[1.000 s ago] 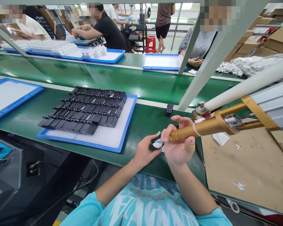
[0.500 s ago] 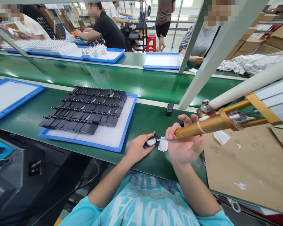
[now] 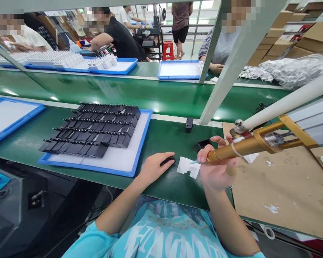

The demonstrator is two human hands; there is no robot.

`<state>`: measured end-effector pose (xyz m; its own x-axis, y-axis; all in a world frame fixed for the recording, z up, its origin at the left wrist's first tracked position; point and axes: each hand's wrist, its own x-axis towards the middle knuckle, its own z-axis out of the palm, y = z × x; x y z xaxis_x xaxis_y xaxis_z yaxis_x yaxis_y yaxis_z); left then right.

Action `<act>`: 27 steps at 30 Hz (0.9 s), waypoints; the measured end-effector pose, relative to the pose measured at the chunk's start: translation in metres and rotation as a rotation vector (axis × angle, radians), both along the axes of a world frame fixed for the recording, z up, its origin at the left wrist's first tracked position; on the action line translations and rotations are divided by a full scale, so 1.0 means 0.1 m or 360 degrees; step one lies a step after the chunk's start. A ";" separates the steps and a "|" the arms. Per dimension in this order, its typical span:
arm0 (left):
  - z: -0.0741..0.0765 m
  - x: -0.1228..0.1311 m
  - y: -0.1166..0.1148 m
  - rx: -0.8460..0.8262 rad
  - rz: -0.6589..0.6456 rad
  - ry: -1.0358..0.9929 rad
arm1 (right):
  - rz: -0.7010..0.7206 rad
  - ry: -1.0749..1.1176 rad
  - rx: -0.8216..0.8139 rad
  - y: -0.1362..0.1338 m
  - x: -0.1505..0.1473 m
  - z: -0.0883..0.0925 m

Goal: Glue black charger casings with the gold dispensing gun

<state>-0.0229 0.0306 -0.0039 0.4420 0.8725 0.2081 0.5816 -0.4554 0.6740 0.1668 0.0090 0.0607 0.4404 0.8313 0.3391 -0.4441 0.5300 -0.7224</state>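
Observation:
My left hand (image 3: 152, 168) is closed on a small black plug part (image 3: 168, 161), pinched between thumb and fingers just above the green bench. In my right hand (image 3: 218, 173) is a gold dispensing gun (image 3: 226, 152), gripped near its front end. Its thin blue nozzle (image 3: 194, 162) points left, over a piece of white paper (image 3: 185, 166) lying on the bench. A gap separates the nozzle from the black part. Behind my right hand sits a black hollow housing (image 3: 203, 144), partly covered by the fingers.
Rows of black plug adapters (image 3: 94, 130) stand on a blue-rimmed tray (image 3: 142, 147) at left. One black adapter (image 3: 188, 125) stands near the bench's back edge. Brown cardboard (image 3: 280, 186) covers the right side. A slanted metal post (image 3: 231, 68) rises ahead; people sit across the green belt (image 3: 118, 87).
The nozzle has drawn away to the right from the part in my left hand. My left hand has tipped the part, so its white face no longer shows. More of the paper is uncovered.

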 end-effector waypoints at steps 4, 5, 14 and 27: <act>-0.06 0.02 -0.03 0.0134 -0.0083 -0.0060 | -0.0016 -0.0014 -0.0003 -0.02 0.06 -0.02; -0.07 0.03 -0.02 0.0127 -0.0097 -0.0086 | -0.0020 -0.0020 -0.0001 -0.03 0.08 -0.03; 0.00 0.03 0.04 0.0061 -0.0322 0.0367 | -0.0160 -0.0215 -0.0010 -0.06 0.37 -0.17; 0.04 0.14 0.00 -0.1988 0.0196 -0.1936 | -0.0699 -0.0695 -0.0462 -0.01 0.90 -0.38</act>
<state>-0.0092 0.0303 0.0001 0.4824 0.7671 -0.4229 -0.4898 0.6364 0.5959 0.2568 0.0076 0.0229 0.6312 0.6909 0.3524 0.1321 0.3519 -0.9267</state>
